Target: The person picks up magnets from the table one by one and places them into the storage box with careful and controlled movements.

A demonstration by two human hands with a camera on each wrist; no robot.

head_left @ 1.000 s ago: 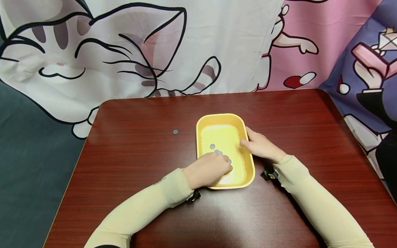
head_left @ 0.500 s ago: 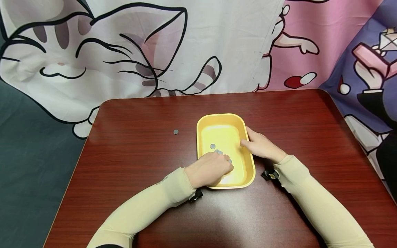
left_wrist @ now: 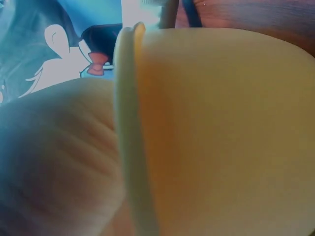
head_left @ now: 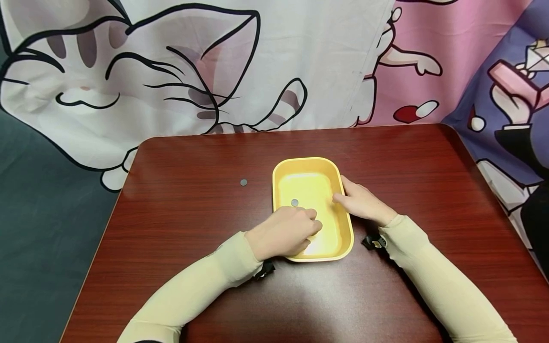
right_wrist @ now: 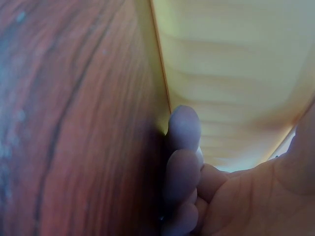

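Observation:
A yellow plastic tray (head_left: 309, 183) sits on the table. My left hand (head_left: 285, 231) reaches over its near left wall, fingers bent down toward the bottom; I cannot tell whether they pinch anything. Just past the knuckles lies a small grey disc, coin-like (head_left: 294, 202), inside the tray. My right hand (head_left: 362, 200) grips the tray's right side, thumb over the rim and the other fingers against the outer wall. In the right wrist view those fingers (right_wrist: 182, 177) are bent beside that wall, low over the tabletop. The left wrist view is mostly filled by the tray's outside wall (left_wrist: 226, 123).
Another grey disc (head_left: 243, 182) lies on the reddish-brown wooden table (head_left: 188, 190), left of the tray. A cartoon-printed curtain (head_left: 326, 62) hangs behind the table's far edge. Each wrist carries a small black camera mount.
My left hand has shifted slightly left and now covers several grey discs that showed beside its fingers before. One disc in the tray still shows. My right hand and the tray have stayed put.

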